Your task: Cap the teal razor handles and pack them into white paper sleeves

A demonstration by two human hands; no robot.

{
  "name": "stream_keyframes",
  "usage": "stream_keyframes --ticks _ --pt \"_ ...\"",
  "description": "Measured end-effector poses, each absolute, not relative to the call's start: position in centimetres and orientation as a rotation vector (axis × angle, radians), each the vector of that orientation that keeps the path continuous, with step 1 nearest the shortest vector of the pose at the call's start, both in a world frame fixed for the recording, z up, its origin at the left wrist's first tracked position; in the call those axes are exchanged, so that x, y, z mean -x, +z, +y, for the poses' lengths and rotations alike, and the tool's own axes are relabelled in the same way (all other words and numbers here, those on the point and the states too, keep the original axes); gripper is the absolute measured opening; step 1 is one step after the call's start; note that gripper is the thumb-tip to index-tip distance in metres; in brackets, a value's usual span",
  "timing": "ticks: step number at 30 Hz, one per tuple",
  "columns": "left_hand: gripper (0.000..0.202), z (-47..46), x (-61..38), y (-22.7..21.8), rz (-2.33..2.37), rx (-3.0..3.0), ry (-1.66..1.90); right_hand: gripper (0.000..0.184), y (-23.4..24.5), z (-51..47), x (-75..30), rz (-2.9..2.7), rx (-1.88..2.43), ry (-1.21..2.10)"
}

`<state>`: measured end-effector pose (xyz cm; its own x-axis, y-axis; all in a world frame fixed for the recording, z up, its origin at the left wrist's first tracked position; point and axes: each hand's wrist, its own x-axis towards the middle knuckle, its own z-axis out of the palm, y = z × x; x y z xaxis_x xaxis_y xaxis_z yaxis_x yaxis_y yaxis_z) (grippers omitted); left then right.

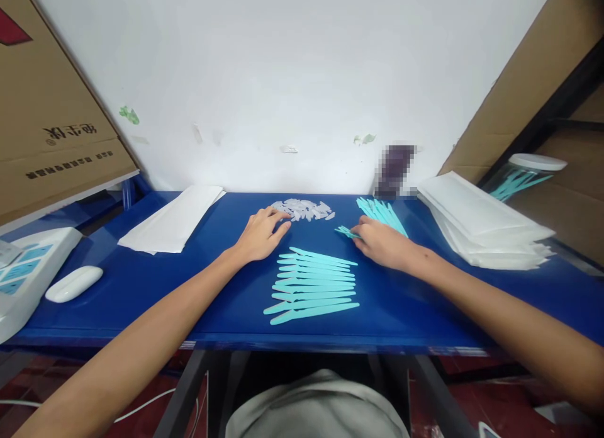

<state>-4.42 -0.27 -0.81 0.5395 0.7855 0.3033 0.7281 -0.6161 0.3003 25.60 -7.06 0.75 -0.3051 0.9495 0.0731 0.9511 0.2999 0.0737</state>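
Note:
My left hand (264, 233) rests at the left edge of a pile of small whitish translucent caps (304, 209), with its fingers apart and fingertips by the pile. My right hand (380, 241) is closed around several teal eyebrow razors (346, 231), whose ends stick out to the left of its fingers. Just behind that hand lies a bunch of teal eyebrow razors (383, 214), partly covered by it. Between my forearms, more teal eyebrow razors (316, 286) lie side by side in a column on the blue table (226, 318).
White sleeves (172, 221) lie at the left, and a thicker stack of white sleeves (486, 221) at the right. A white mouse-like object (74, 284) and a white device (33, 274) sit far left. A lidded jar (523, 174) holds teal sticks. Cardboard boxes (61, 111) flank the table.

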Motion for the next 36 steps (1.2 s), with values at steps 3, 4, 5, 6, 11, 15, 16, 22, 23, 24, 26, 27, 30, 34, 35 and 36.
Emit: stream_keyframes --ticks 3,4,5,6,11,15,16,22,23,24,26,27,30,34,35,36 --pt "0.051 -0.2 4.4 -0.9 1.282 -2.633 0.608 0.032 0.8 -5.6 -26.4 -2.454 2.006 -0.208" --pt "0.051 -0.2 4.5 -0.9 1.268 -2.632 0.604 0.032 0.8 -4.8 -26.3 -2.434 2.035 -0.227" --pt "0.051 -0.2 4.6 -0.9 1.246 -2.633 0.601 0.033 0.8 -4.1 -26.2 -2.411 2.060 -0.245" --pt "0.050 -0.2 4.6 -0.8 1.212 -2.638 0.595 0.033 0.9 -3.3 -25.9 -2.386 2.087 -0.263" --pt "0.047 -0.5 4.8 -0.6 0.953 -2.715 0.515 0.033 1.3 -0.8 -25.6 -2.248 2.223 -0.347" --pt "0.045 -0.6 4.8 -0.4 0.885 -2.742 0.507 0.034 2.2 -1.6 -25.8 -2.217 2.193 -0.472" --pt "0.044 -0.5 4.8 -0.4 0.887 -2.745 0.515 0.035 2.4 -2.0 -25.6 -2.227 2.144 -0.498" --pt "0.039 -0.6 5.1 -0.1 0.896 -2.788 0.489 0.036 1.8 -6.0 -22.9 -2.405 1.636 0.043" --pt "0.039 -0.7 5.1 0.0 0.888 -2.793 0.474 0.035 1.6 -6.6 -22.6 -2.435 1.559 0.157" --pt "0.039 -0.7 5.1 0.1 0.879 -2.795 0.458 0.034 1.5 -7.1 -22.4 -2.464 1.493 0.248" --pt "0.039 -0.9 5.1 0.3 0.864 -2.793 0.433 0.034 1.5 -7.8 -22.3 -2.504 1.400 0.358" --pt "0.040 -1.0 5.1 0.4 0.860 -2.790 0.424 0.034 1.5 -8.0 -22.4 -2.515 1.369 0.384" --pt "0.042 -1.1 5.2 0.6 0.857 -2.777 0.405 0.032 1.4 -7.9 -22.8 -2.514 1.324 0.404" --pt "0.049 -1.2 5.4 0.7 0.873 -2.754 0.377 0.028 0.8 -7.5 -22.9 -2.495 1.281 0.482" --pt "0.052 -1.1 5.4 0.7 0.879 -2.754 0.369 0.028 0.6 -7.4 -22.8 -2.491 1.275 0.497" --pt "0.055 -1.1 5.5 0.6 0.885 -2.755 0.359 0.027 0.4 -7.3 -22.8 -2.490 1.274 0.500"
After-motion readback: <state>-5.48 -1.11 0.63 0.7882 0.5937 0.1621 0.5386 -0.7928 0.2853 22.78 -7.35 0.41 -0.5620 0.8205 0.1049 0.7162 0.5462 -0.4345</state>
